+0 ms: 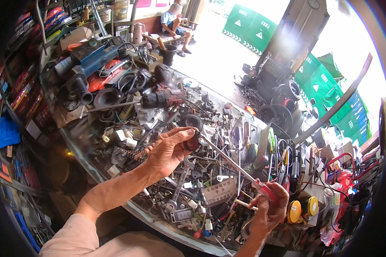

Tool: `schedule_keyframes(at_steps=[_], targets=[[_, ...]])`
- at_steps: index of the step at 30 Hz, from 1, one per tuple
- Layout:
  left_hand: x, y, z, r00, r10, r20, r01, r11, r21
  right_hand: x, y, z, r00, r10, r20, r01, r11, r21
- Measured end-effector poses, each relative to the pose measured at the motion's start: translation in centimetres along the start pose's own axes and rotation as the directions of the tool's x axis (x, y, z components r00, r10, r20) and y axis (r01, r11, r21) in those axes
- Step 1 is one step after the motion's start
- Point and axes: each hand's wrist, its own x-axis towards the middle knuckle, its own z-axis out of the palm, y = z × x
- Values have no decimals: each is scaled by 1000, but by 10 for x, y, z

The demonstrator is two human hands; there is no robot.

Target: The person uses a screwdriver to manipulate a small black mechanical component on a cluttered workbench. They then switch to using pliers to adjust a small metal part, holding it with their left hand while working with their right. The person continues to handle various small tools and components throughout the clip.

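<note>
My left hand (169,150) is closed, pinching a small black part (193,142) between thumb and fingers above the cluttered bench. What kind of part it is, I cannot make out. My right hand (266,214), lower and to the right, grips a screwdriver (229,159) by its red handle. The long metal shaft slants up and left, its tip at the black part; whether it sits in a screw is too small to tell. Just beyond my left thumb shows a black wheel (191,122). An open-end wrench (179,184) lies below my left hand among loose hardware.
A red and black cordless drill (164,98) and a blue power tool (90,60) lie on the far left of the bench (154,237). Pliers and screwdrivers stand at the right, near yellow reels (294,212). Farther back a person (171,25) sits on a bench.
</note>
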Motion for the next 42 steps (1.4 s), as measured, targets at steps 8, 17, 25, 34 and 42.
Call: schedule_keyframes(at_steps=[8, 17, 25, 34, 42], targets=[[2, -1, -7, 997, -38, 60, 37, 999, 14, 0, -4, -7, 999, 38, -20, -40, 995, -90], [-3, -9, -4, 991, -116, 63, 114, 993, 30, 7, 1, -10, 958, 201, -207, -218, 974, -64], [-2, -10, -6, 988, -143, 51, 142, 990, 22, 5, -5, -3, 979, 88, -185, -112, 986, -124], [-3, -12, -4, 985, -159, 66, 159, 987, 7, 5, -6, -2, 977, 105, -188, -119, 991, -62], [-6, -13, -4, 977, -181, 109, 185, 982, -26, 3, -10, -8, 953, 170, -252, -212, 966, -146]])
